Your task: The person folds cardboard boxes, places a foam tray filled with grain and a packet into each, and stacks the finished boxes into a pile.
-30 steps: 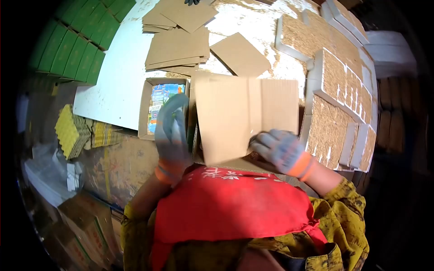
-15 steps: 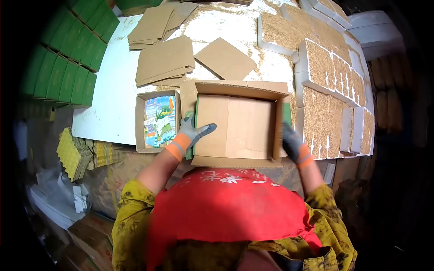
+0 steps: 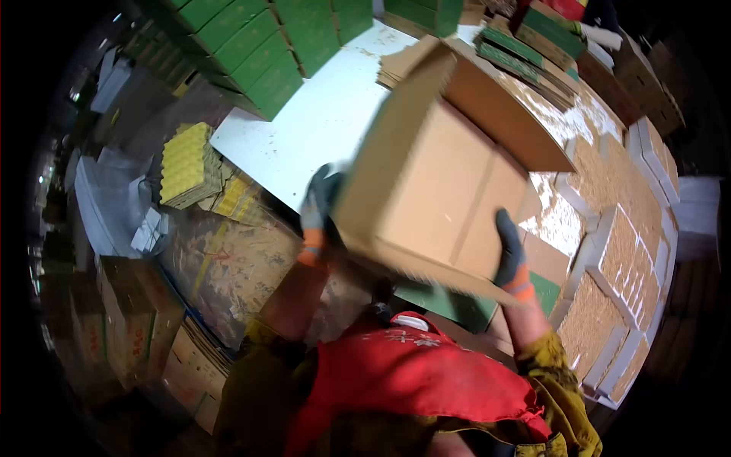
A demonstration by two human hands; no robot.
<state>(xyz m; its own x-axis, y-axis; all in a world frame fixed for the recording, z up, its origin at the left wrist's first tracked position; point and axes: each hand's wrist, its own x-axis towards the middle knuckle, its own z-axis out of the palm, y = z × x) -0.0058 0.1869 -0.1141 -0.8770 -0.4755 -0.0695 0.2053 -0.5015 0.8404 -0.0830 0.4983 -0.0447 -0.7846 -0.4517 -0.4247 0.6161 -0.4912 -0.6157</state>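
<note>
An open brown cardboard box (image 3: 449, 190) is raised and tilted in front of me, its bare inside facing me. My left hand (image 3: 318, 198), in a grey and orange glove, presses against the box's left outer wall. My right hand (image 3: 512, 255) grips the right side, thumb up along the inner edge and fingers hidden behind the cardboard. Below the box, close to my red apron (image 3: 419, 373), lies a green and brown cardboard piece (image 3: 449, 305), partly covered.
Green boxes (image 3: 255, 57) are stacked at the white table's (image 3: 320, 122) far left. Blocks topped with brown grains (image 3: 620, 259) line the right. Yellow molded trays (image 3: 186, 164) stand lower left, near brown cartons (image 3: 133, 320). Another person's gloved hand (image 3: 601, 36) is at the far right.
The brown box has gone from lying level on the table to raised and tilted, held by both hands. My view has turned left, and the box of colorful packets is no longer visible.
</note>
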